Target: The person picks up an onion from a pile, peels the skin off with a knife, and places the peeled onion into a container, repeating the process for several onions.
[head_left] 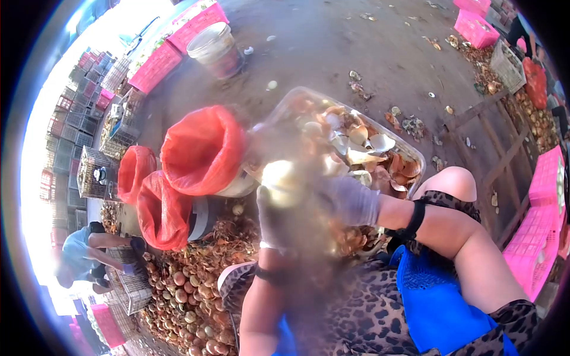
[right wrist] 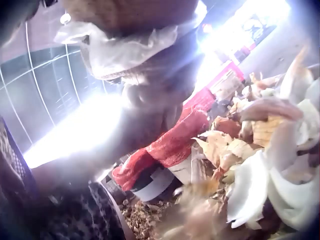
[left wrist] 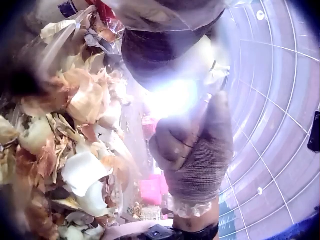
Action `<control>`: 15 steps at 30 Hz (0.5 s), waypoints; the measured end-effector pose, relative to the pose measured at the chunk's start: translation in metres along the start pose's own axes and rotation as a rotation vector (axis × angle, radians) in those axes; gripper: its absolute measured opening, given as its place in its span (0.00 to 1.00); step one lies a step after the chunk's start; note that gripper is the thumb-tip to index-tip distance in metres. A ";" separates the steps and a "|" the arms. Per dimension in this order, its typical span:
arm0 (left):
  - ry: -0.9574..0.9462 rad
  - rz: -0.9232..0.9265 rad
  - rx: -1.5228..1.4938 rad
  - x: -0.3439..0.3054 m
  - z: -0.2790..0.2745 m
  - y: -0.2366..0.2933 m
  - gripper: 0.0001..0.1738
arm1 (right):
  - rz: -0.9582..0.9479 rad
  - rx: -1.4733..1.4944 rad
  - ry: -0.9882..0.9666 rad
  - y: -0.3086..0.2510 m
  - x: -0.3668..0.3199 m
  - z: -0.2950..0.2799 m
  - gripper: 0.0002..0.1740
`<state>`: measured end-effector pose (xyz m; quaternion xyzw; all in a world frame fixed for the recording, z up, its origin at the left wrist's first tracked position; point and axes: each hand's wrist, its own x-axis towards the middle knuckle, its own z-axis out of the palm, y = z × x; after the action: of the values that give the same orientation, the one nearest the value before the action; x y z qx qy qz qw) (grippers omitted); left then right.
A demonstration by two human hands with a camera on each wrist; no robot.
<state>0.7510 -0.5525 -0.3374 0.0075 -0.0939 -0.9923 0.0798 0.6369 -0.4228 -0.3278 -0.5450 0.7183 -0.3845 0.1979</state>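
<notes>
My grey-gloved left hand (head_left: 276, 221) has its fingers clamped round a pale, round onion (head_left: 280, 181), near a clear plastic tub (head_left: 422, 160) of papery peelings (head_left: 359, 142); my grey-gloved right hand's (head_left: 351, 200) fingers are too blurred to tell.

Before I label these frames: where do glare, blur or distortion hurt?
Head: fisheye bending with black corners, left background blown out, hazy smear veiling part of the right hand, peeled onion washed out; left wrist: white flare near centre, dark corners; right wrist: diagonal white glare left of centre, onion skins blurred at bottom centre.
</notes>
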 end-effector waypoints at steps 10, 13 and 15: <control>0.203 0.157 0.246 -0.004 0.008 -0.009 0.33 | 0.151 0.270 0.148 0.032 0.016 0.010 0.22; 0.179 0.149 0.154 -0.007 0.005 -0.002 0.35 | 0.174 0.542 0.099 0.008 0.015 -0.008 0.24; 0.157 0.126 0.093 -0.004 0.001 -0.002 0.36 | 0.038 0.062 0.040 -0.002 0.009 -0.007 0.28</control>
<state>0.7547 -0.5502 -0.3367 0.0832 -0.1334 -0.9763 0.1486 0.6299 -0.4288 -0.3207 -0.5170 0.7202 -0.4135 0.2075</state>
